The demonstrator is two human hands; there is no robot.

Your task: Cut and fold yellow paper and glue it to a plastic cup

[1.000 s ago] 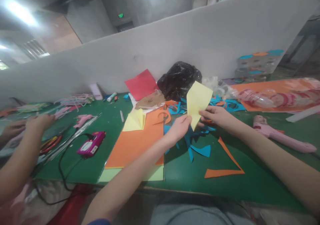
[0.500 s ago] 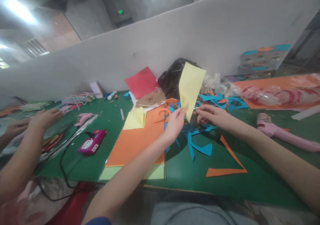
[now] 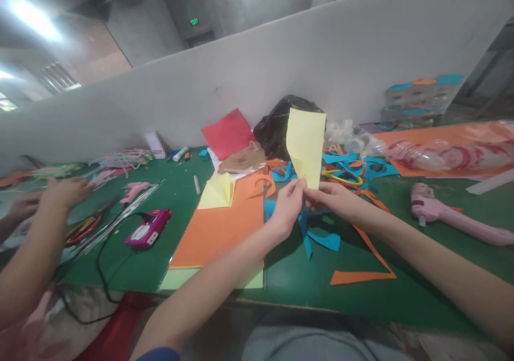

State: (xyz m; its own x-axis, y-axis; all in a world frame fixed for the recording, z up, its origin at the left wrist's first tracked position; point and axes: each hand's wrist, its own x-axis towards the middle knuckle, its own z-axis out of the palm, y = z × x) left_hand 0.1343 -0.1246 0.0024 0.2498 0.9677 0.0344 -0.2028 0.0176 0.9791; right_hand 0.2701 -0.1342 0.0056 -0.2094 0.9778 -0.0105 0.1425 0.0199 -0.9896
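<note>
A pale yellow paper sheet (image 3: 305,144), creased and tapering at its lower end, stands upright in the air above the green table (image 3: 305,291). My left hand (image 3: 287,208) pinches its lower end, and my right hand (image 3: 333,197) grips it from the other side. Below my hands lie blue paper scraps (image 3: 321,239) and a thin orange paper strip (image 3: 363,275). A folded yellow paper (image 3: 217,192) rests on a large orange sheet (image 3: 217,232) left of my hands. Yellow-handled scissors (image 3: 341,177) lie beyond the paper.
A co-worker's hands (image 3: 64,192) work at the far left. A magenta corded device (image 3: 147,228) and a pink glue gun (image 3: 450,216) lie on the table. A black plastic bag (image 3: 281,125), red paper (image 3: 228,134) and plastic bottles (image 3: 425,157) stand along the white partition (image 3: 281,66).
My hands have come together, and my right hand now grips the paper. The sheet has swung from tilted to nearly upright. Yellow-handled scissors have come into view behind it.
</note>
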